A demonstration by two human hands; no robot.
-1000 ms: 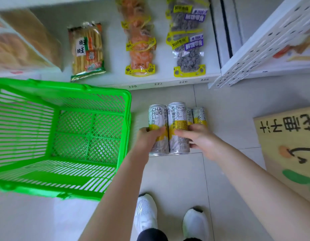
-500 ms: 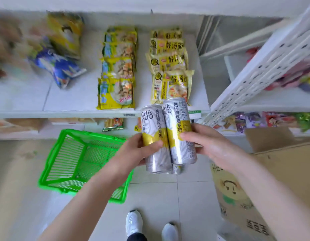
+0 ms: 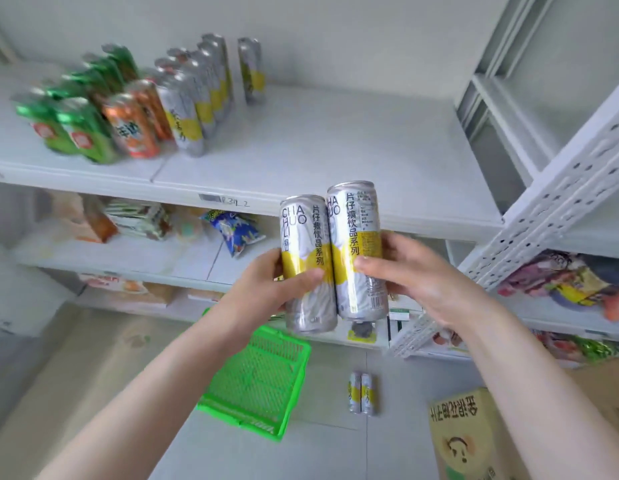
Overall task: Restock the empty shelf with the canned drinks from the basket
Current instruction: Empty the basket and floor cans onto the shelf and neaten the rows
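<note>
White store shelving fills the view; top shelf shows bare board over its right half. At 10 o'clock on it stand green cans, orange cans and a row of silver-and-yellow cans; one lone can stands at 12 o'clock; all blurred.

Near frame centre, in front of the shelf's front edge, two silver-and-yellow drink cans are held upright, side by side and touching. Left can is gripped by the left hand, thumb across the yellow band, fingers round the back. Right can is gripped by the right hand, thumb on the front, fingers behind.

Green plastic basket sits on the tiled floor at 6 o'clock, below the left hand; floor cans, a pair side by side, lie at 5 o'clock, near the basket but apart from it. Cardboard box at 4 o'clock; snack bags on a lower shelf at 9 o'clock.
</note>
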